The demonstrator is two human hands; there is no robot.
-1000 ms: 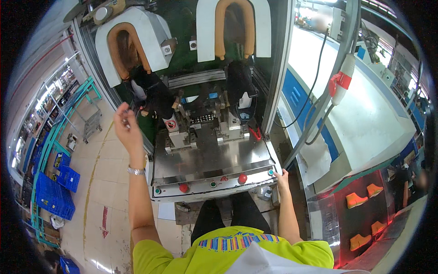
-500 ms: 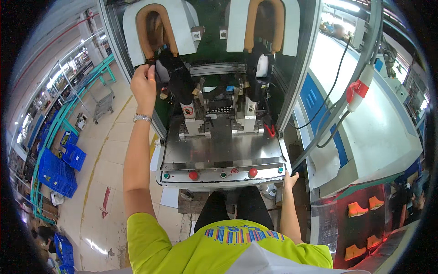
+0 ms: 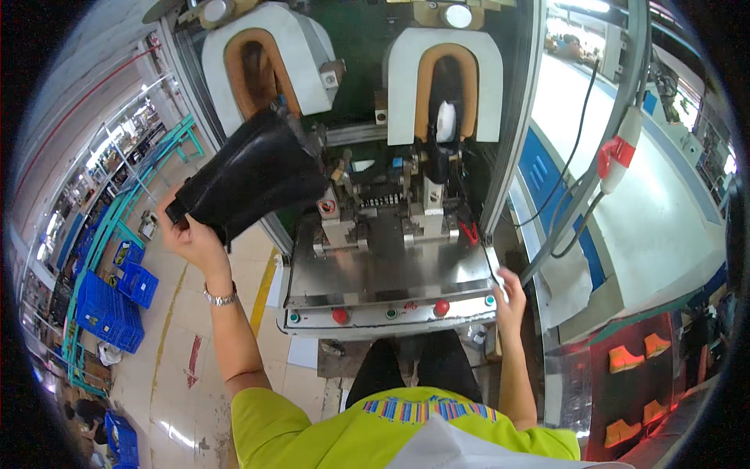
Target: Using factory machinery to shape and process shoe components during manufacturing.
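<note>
My left hand (image 3: 194, 236), with a metal watch on its wrist, is closed on one end of a black boot upper (image 3: 254, 176). The upper is held out at the left front of the machine, its far end covering the left-hand station. My right hand (image 3: 509, 301) is beside the right end of the control panel (image 3: 366, 320), near a green button (image 3: 490, 301). Its fingers are bent but apart, and I see nothing held. At the right-hand station, a black piece (image 3: 438, 162) stands on its post below a white form (image 3: 446, 121).
Two white U-shaped pads with tan linings, left (image 3: 312, 59) and right (image 3: 488, 78), hang over the stations. Red buttons (image 3: 340, 316) sit on the panel. To the right stand a white machine (image 3: 617, 203) and red-lit orange boots (image 3: 626, 359). Blue crates (image 3: 109, 313) are at left.
My left hand has moved down and left, drawing the black boot upper off the left-hand station. My right hand has risen slightly beside the panel. The view has shifted a little.
</note>
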